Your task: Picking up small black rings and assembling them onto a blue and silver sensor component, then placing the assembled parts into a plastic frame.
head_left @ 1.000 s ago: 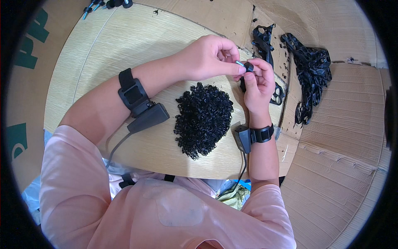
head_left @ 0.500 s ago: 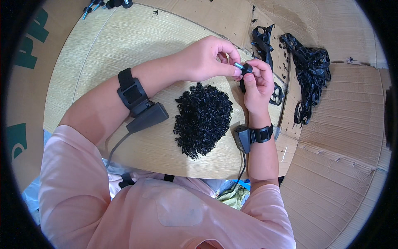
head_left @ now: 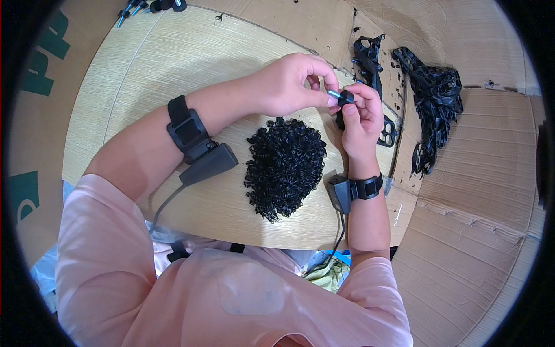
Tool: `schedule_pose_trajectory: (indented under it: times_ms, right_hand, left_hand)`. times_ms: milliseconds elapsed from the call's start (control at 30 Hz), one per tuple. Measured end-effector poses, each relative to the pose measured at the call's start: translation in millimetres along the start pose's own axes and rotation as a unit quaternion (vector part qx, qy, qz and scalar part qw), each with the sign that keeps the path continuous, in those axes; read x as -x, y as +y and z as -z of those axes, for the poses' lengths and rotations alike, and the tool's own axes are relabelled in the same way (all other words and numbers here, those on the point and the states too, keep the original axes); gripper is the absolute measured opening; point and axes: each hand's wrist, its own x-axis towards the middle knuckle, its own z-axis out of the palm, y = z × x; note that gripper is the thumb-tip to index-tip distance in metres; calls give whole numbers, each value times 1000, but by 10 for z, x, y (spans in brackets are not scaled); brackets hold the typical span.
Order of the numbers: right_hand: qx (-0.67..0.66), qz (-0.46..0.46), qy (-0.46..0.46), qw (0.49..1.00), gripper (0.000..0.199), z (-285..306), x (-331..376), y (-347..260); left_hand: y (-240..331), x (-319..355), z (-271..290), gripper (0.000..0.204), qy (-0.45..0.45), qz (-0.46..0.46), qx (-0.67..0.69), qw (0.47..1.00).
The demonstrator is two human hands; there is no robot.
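Observation:
Between my two hands is a black-headed bolt (head_left: 346,98) with a bright bluish metal shank pointing up and left. My right hand (head_left: 362,122) grips its black head between thumb and fingers. Thumb and fingertips of my left hand (head_left: 298,84) are pinched at the shank's end; whether a small piece is also between them is hidden. Just below my hands lies a heap of small curled black rings (head_left: 286,168) on the pale wood-grain table (head_left: 156,75).
Several similar black-and-metal bolts (head_left: 139,6) lie at the far left. Perforated black rubber scraps (head_left: 439,98) hang over the cardboard (head_left: 480,156) at right, with another piece (head_left: 368,58) behind my right hand. Cabled black wristbands (head_left: 191,136) are on both forearms.
Both hands keep nearly the same position around the bolt. The whole view has shifted very slightly; slightly more of the metal shank shows.

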Motion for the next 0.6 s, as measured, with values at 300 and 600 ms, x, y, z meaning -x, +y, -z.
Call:
schedule_pose_trajectory:
  times_ms: [300,600]
  right_hand:
    - [0,-7,-13,1000,27,40,7,9]
    - [13,-17,-23,1000,30,13,6,-53]
  left_hand:
    - [4,12,-20,10,23,-31,-76,996]
    - [23,25,-15,6,38,-37,-51,997]
